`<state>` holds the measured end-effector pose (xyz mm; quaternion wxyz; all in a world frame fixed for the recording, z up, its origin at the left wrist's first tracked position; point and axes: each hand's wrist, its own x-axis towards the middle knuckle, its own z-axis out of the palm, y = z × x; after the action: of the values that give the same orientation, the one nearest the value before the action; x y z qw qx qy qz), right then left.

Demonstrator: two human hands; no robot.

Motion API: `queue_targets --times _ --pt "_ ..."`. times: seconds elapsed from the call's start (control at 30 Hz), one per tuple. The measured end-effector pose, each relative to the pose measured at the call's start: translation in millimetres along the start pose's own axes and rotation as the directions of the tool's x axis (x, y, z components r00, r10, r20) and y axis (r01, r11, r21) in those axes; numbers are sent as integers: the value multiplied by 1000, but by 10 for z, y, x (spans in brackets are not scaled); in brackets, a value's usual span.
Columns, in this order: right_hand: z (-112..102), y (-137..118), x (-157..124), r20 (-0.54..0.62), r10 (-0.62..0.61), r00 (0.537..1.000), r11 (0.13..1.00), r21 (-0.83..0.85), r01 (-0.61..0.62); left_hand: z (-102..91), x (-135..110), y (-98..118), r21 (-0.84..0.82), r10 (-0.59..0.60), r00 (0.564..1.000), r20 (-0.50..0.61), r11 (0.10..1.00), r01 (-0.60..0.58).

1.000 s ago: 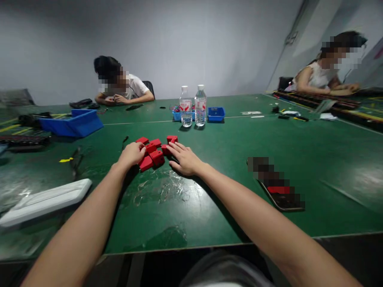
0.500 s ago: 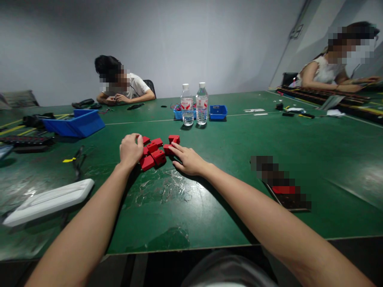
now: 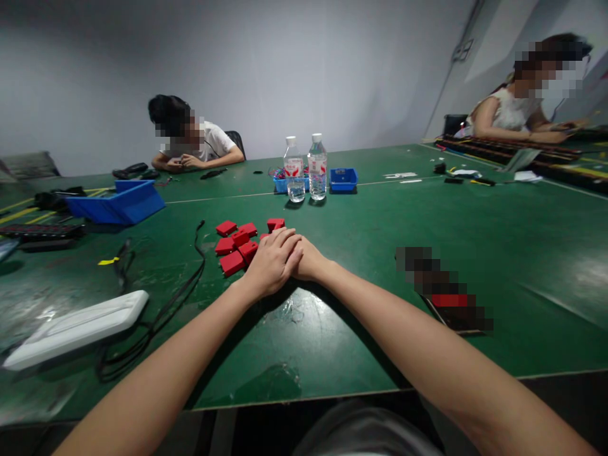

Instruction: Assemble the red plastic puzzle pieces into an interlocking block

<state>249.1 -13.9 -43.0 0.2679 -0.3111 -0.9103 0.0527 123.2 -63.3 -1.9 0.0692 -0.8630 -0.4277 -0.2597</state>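
Several small red blocks (image 3: 232, 263) lie in a loose cluster on the green table (image 3: 380, 218), a few with what look like tiny metal pins. My left hand (image 3: 272, 261) rests across the back of my right hand (image 3: 308, 258), its fingers stretched out and lying flat, with no object showing in it. Just right of the cluster, my right hand is low over the table, beside a red block (image 3: 275, 224) at the far end. Its fingers are covered by my left hand, so whether they hold anything is hidden.
Two water bottles (image 3: 317, 168) stand beyond the blocks, near a small blue tray (image 3: 343, 180). A larger blue bin (image 3: 116, 202) is at left. A white case (image 3: 78, 329) and black cable (image 3: 183, 288) lie nearer. A partly blurred flat object (image 3: 446, 294) lies right. Two people sit across.
My left hand has moved right from the left side of the red blocks onto my right hand. The left blocks and the black cable are now uncovered. My right hand stays about in place.
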Motion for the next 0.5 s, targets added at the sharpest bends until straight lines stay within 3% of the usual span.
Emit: queue_targets --times 0.1,0.23,0.5 --pt "20 26 21 26 7 1000 1000 3 -7 54 -8 -20 -24 -13 998 61 1000 14" --pt "-13 -6 18 29 41 999 999 30 -42 -14 -3 -94 -70 13 995 104 998 -5" --pt "-64 -49 -7 23 35 999 997 66 -36 -27 -3 -93 -83 34 992 124 996 -24"
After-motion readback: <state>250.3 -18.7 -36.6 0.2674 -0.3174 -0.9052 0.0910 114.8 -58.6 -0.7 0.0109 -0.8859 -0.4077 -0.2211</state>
